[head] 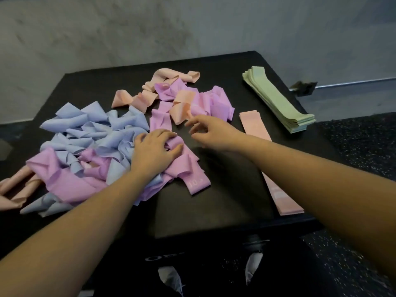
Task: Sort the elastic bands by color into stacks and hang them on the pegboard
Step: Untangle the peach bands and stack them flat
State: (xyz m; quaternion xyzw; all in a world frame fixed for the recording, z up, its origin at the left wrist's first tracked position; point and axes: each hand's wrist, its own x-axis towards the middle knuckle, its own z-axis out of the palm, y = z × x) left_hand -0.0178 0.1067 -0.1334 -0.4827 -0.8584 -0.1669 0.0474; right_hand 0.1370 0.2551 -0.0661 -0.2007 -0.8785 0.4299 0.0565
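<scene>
the elastic bands are lying across a black desk (pixel 214 206), and they are looking light, thin and floppy: each one is a flat fabric loop that is curling and twisting on itself, so it will likely drape and snag on its neighbours rather than hold a shape. taking one by a free end or a fold, then pulling it clear and flattening it, is probably the easiest way.

the left hand (pixel 155 150) is pressing down on a lilac band (pixel 188 168) at the edge of the mixed heap, fingers bent over the cloth; whether it is really gripping is hard to say. the right hand (pixel 209 130) is reaching toward a peach band (pixel 181 108), fingers loosely spread and holding nothing, just short of it.

counting is only rough. one neat green stack (pixel 278 99) is sitting at the far right, its layers too thin to number. one flat pink stack (pixel 257 125) is lying beside it, partly under the right forearm. the blue tangle (pixel 92 129) is holding many bands, well over ten by the look of it. lilac and peach bands are making several loose clumps each. no pegboard is showing.
</scene>
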